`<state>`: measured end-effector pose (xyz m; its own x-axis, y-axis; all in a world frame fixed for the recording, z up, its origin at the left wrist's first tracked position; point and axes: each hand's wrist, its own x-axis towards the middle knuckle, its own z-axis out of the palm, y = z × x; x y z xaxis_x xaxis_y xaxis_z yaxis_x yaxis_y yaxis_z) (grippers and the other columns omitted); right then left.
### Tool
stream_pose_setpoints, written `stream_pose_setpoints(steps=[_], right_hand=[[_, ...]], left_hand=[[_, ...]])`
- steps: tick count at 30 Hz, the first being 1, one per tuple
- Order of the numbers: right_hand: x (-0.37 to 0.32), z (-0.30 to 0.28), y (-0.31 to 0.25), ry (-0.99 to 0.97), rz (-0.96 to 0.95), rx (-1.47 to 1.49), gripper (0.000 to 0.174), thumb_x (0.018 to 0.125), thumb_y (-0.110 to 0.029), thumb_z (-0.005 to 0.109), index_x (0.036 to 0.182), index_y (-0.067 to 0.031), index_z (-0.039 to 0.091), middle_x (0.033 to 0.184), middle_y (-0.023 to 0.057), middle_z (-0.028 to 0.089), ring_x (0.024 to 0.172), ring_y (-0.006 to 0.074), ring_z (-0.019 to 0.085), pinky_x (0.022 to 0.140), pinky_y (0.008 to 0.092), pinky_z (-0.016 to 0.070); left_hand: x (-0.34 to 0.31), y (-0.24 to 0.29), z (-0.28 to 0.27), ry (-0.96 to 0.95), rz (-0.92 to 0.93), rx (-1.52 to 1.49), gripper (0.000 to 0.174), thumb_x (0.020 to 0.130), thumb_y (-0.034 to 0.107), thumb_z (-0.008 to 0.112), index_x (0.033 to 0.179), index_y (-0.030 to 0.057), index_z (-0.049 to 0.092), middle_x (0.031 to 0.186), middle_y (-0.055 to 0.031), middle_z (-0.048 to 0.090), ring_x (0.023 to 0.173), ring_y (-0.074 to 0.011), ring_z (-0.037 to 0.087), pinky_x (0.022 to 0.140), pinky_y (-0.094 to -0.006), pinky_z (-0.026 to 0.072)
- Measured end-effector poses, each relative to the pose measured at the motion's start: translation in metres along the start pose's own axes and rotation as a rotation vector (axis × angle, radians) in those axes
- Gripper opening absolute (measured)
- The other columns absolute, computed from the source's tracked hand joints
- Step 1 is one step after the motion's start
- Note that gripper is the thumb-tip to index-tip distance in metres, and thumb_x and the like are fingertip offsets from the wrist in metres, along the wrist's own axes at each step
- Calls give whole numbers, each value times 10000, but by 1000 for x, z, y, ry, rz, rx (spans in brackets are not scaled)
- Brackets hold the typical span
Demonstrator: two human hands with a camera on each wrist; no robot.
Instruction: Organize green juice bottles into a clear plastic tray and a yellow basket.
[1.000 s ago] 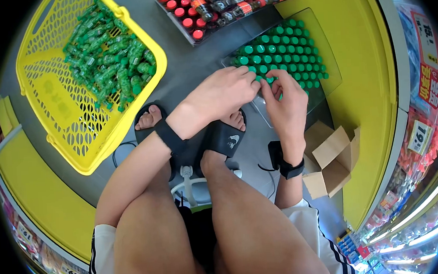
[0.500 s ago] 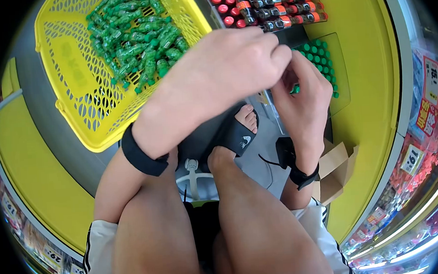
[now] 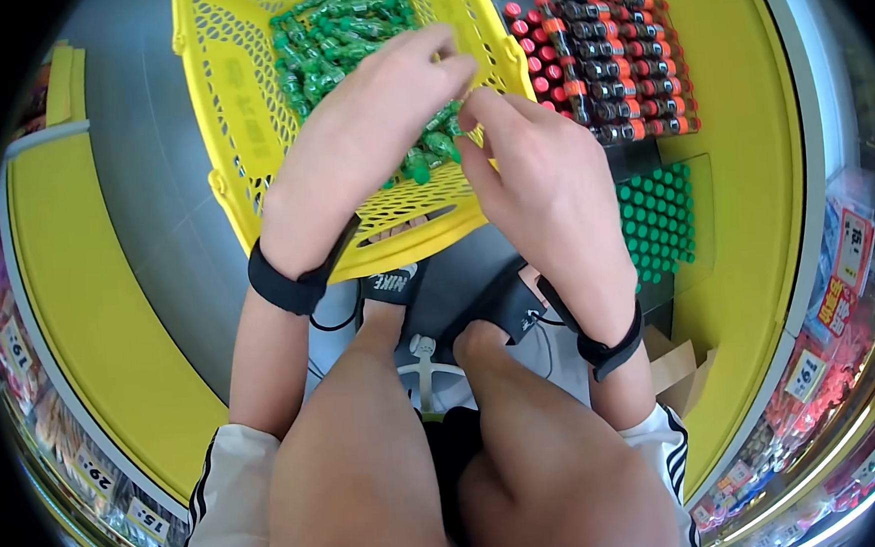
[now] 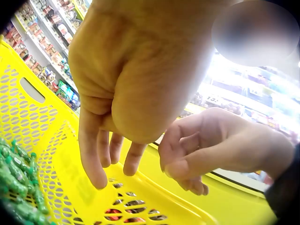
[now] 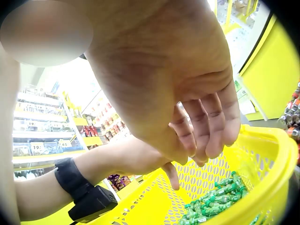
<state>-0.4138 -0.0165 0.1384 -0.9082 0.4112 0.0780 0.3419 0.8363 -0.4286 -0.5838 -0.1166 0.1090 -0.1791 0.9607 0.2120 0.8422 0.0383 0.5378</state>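
Note:
A yellow basket [image 3: 239, 135] holds a heap of small green bottles [image 3: 343, 44]. My left hand [image 3: 372, 102] hovers above it, fingers pointing down and loosely bent, with nothing between them in the left wrist view. Close beside it, my right hand [image 3: 547, 172] hangs over the basket's near right rim, its fingers relaxed. The right wrist view shows those fingers [image 5: 215, 122] bent gently above the bottles, nothing gripped. The two hands nearly meet at the fingertips in the head view.
Right of the basket lie rows of dark red-capped bottles [image 3: 630, 61]. Nearer stand upright green-capped bottles [image 3: 657, 215] in a clear tray, then an open cardboard box [image 3: 679, 369]. Yellow ledges [image 3: 86, 265] and stocked shelves flank both sides; slippered feet [image 3: 393, 281] are below.
Both hands have left the tray of green-capped bottles and moved left, over the yellow basket. The head view has turned left, so basket and bottles appear farther right.

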Motion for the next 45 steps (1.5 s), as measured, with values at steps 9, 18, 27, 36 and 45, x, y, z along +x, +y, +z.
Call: stream_pose_setpoints(steps=[9, 18, 27, 36, 45], right_hand=[[93, 60, -1, -62, -183, -101, 222, 888, -87, 722, 1080, 16, 683, 962, 229, 763, 829, 442, 763, 725, 527, 633], [176, 127, 20, -560, 133, -148, 339, 942, -231, 730, 1200, -26, 810, 1268, 203, 799, 1150, 396, 789, 971, 505, 640], [207, 169, 50, -636, 183, -152, 361, 937, -161, 732, 1275, -52, 796, 1345, 229, 768, 1238, 395, 757, 1022, 529, 629], [201, 196, 57, -547, 85, -226, 357, 968, -170, 734, 1317, -96, 750, 1318, 201, 777, 1226, 418, 754, 1010, 540, 623], [199, 197, 52, -521, 106, -248, 372, 922, -216, 816, 1266, -79, 790, 1279, 211, 796, 1186, 395, 778, 981, 514, 642]], left_hand=[[0, -75, 7, -23, -221, 185, 297, 819, -75, 709, 1103, 10, 729, 1093, -191, 694, 1111, -425, 692, 920, -505, 591], [2, -164, 59, -299, -583, 126, 318, 941, 33, 697, 1258, 30, 712, 1267, -204, 707, 1281, -425, 661, 1036, -509, 571], [-18, -199, 92, -170, -613, 146, 487, 1009, 44, 659, 1487, 28, 573, 1386, -278, 592, 1297, -491, 626, 1087, -533, 545], [-25, -206, 106, -54, -575, 226, 253, 995, 44, 729, 1217, -31, 634, 1210, -314, 627, 1151, -522, 669, 1003, -558, 561], [-11, -196, 108, -12, -761, 80, 287, 977, 39, 750, 1247, -37, 686, 1250, -296, 659, 1184, -512, 679, 1009, -521, 573]])
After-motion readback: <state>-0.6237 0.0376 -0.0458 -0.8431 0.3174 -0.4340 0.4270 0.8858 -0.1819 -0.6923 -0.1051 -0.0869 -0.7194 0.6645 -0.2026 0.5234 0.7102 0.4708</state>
